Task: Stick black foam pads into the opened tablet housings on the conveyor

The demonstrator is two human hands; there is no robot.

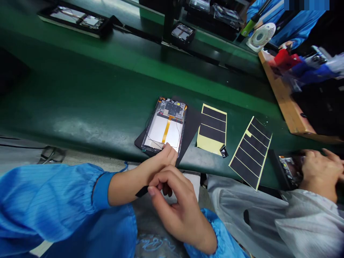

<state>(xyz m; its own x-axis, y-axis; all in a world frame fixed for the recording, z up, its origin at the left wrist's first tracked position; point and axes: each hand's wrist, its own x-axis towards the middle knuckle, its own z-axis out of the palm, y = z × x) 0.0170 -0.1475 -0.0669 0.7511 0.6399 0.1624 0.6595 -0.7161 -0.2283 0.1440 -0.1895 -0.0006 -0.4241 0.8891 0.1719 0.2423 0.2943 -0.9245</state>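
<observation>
An opened tablet (161, 129) lies on a dark mat at the bench edge, showing its circuit board, white battery area, orange ribbon cable and thin wires. My left hand (168, 154) reaches its lower end, with bent fingers close together touching it; whatever they may pinch is hidden. Nearer to me, my right hand (180, 206) crosses in front of the left wrist. A small black strip (142, 191) sticks out from between its thumb and forefinger, beside my left forearm.
Right of the tablet lie a yellow backing sheet (211, 141) with black strips and a longer strip sheet (252, 152). At far right, a co-worker's hands (319, 168) are over another device (290, 170). More devices (77, 18), a fan (262, 36) and a wooden-edged box (282, 96) stand further back.
</observation>
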